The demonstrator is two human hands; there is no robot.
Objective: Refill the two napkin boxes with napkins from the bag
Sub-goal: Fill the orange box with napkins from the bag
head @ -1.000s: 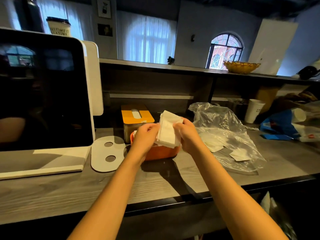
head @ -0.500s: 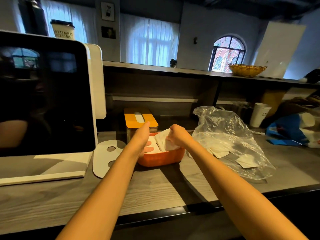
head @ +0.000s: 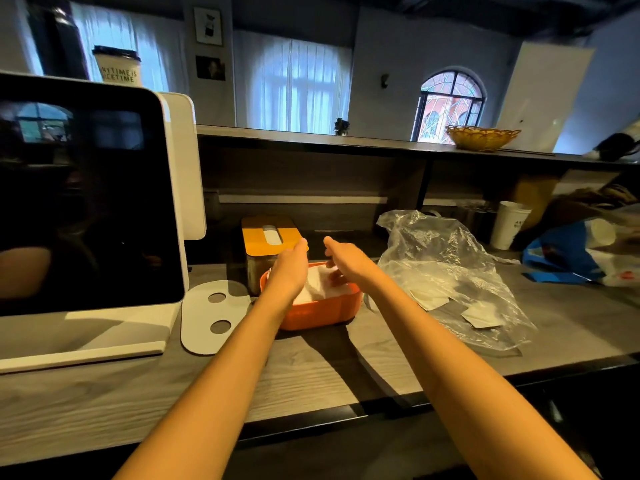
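Observation:
An orange open napkin box stands on the counter with white napkins lying inside it. My left hand hovers over its left side with fingers straight, holding nothing. My right hand is over its right side, fingers extended and touching the napkins. Right behind stands a second napkin box with a yellow slotted lid on. To the right lies the clear plastic bag with a few napkins left in it.
A large screen on a white stand fills the left. A white lid with two holes lies flat beside it. A white paper cup and a blue bag sit at the right. A raised shelf with a woven basket runs behind.
The stack of napkins that both hands held above the orange box has gone down into it. Both hands have let go and their fingers have straightened over the box.

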